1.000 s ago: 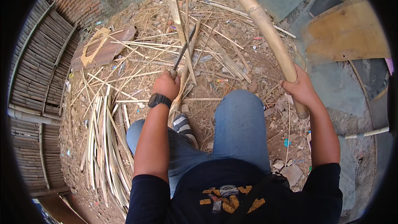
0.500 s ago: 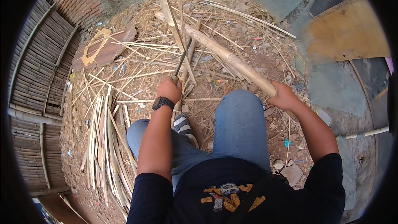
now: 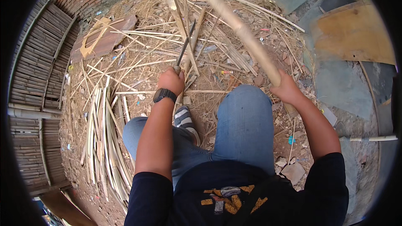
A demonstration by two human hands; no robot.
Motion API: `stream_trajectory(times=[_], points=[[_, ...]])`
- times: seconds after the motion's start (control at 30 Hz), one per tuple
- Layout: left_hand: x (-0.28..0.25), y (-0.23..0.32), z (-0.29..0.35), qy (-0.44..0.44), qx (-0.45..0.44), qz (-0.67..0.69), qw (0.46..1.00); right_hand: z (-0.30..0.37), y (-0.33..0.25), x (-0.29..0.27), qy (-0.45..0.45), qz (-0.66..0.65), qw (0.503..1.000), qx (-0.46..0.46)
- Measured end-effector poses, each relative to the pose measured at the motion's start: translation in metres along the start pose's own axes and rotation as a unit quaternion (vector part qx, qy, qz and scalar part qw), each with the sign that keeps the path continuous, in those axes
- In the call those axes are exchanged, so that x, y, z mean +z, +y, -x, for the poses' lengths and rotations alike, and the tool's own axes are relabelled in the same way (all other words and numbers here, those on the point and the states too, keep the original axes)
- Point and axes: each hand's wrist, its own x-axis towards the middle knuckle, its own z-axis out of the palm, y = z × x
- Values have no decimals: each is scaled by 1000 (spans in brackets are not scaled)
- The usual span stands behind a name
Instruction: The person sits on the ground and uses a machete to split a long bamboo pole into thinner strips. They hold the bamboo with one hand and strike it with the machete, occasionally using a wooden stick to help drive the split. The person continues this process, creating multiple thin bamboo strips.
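Observation:
My left hand (image 3: pixel 171 79), with a dark watch at its wrist, is closed round the handle of a machete (image 3: pixel 184 50). Its long dark blade points away from me and crosses a split bamboo length (image 3: pixel 173 6); whether the edge is in the bamboo I cannot tell. In my right hand (image 3: pixel 288 88) is the near end of a thick bamboo pole (image 3: pixel 243 31). The pole slants up to the left, blurred by motion, its far end leaving the top of the picture. Behind the blade, another bamboo pole (image 3: pixel 195 44) shows.
Beside my left leg lies a bundle of pale bamboo strips (image 3: pixel 104 138). Loose strips and straw litter the ground ahead. A broken brown board (image 3: pixel 102 39) lies at far left, near a bamboo-slat wall (image 3: pixel 31 58). Flat sheets (image 3: pixel 349 29) cover the right side.
The thick pole in my right hand has swung up, its far end rising away from the ground and out of the picture. My left hand and the machete have barely moved.

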Motion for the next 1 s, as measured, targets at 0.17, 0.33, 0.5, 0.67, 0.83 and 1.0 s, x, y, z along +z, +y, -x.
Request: stream_trajectory(times=[0.17, 0.33, 0.5, 0.67, 0.83, 1.0], points=[[44, -22, 9, -47, -53, -14, 997, 14, 28, 20, -149, 137, 978, 47], [38, -7, 0, -61, -68, -11, 996, 9, 11, -6, -111, 23, 992, 53], [50, -11, 0, -52, -61, -7, 997, -10, -20, -43, 30, -61, 998, -12], [54, -3, -1, -45, -82, 0, 996, -19, -4, -5, -4, -87, 995, 55], [80, -30, -4, -146, -76, -61, 984, 6, 81, 74, -201, 142, 965, 84], [105, -27, 9, -117, -118, -58, 984, 5, 92, 67, -166, 89, 980, 61]])
